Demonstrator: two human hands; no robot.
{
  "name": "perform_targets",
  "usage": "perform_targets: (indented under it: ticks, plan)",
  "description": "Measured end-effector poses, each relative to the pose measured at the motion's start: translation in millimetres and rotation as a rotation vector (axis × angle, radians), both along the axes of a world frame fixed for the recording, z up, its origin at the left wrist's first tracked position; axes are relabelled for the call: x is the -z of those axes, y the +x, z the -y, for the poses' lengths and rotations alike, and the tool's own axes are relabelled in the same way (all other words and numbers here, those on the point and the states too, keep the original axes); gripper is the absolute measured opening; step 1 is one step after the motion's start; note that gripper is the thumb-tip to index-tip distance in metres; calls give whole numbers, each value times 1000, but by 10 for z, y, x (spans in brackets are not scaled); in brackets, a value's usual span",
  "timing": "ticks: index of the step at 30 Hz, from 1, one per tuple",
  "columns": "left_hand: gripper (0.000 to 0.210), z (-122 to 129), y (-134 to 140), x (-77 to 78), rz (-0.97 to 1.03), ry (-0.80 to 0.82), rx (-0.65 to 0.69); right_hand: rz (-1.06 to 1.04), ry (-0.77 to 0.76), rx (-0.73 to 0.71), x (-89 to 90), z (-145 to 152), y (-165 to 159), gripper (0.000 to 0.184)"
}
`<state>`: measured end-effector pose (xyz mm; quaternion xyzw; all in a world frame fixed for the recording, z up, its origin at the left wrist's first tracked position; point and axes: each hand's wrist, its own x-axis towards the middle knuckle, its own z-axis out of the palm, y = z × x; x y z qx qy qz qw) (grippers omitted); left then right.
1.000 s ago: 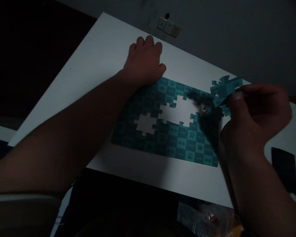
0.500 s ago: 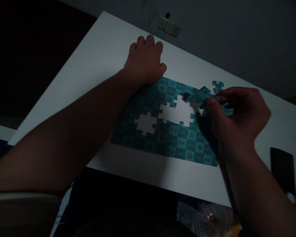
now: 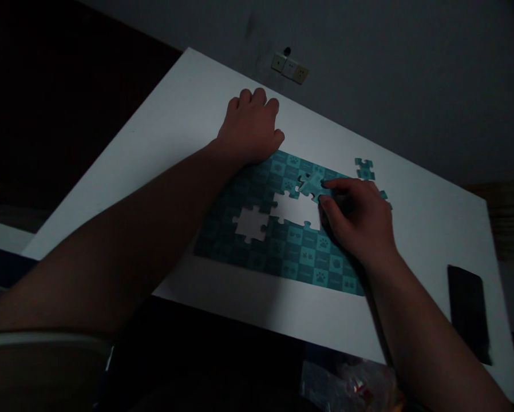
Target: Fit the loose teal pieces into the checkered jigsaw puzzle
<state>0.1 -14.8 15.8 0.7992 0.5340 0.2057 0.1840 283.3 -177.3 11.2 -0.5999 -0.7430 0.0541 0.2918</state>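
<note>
- Puzzle (image 3: 302, 270): printed card by its look, matt and smooth.
- Tilted piece (image 3: 312, 184) above the puzzle: the same thin, matt card.
- Desk (image 3: 429, 240) under the puzzle: smooth, white, with a dull sheen.
- Socket plates (image 3: 289, 67) beyond the puzzle: smooth plastic.
- Wall (image 3: 368, 74) beyond the puzzle: matt, scuffed.
- Bag (image 3: 347, 382) on the puzzle's near side: clear, crinkled, glossy plastic.
- Sleeve (image 3: 42, 372) left of the puzzle: matt cloth.

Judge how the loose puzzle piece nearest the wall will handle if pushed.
The loose puzzle piece looks thin and flat, so it should be light and slide rather than roll. Its knobbed outline could bend or snag. The white table looks smooth, so it probably offers little grip.
</note>
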Motion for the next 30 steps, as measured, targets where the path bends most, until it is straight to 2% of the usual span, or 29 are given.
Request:
perform_targets:
  ticks: [3,8,14,22,26,30]
  plan:
    - [87,2,-4,-9,56,-33,9,-35,20,20,3,6,16,18]
    - [86,22,-7,-35,15,-49,8,-59,8,4,57,-9,56,21]
    - [80,20,8,-17,18,-43,-16,-60,-16,-4,110,-23,89,32]
    - [73,27,26,7,-17,-9,-38,-26,-17,-25,44,-15,20,27]
    - [70,-1,26,38,-37,47,-45,-130,48,49,-30,29,-26,18]
    - [79,3,18,5,15,-40,-28,-232,48,122,-21,50,46,10]
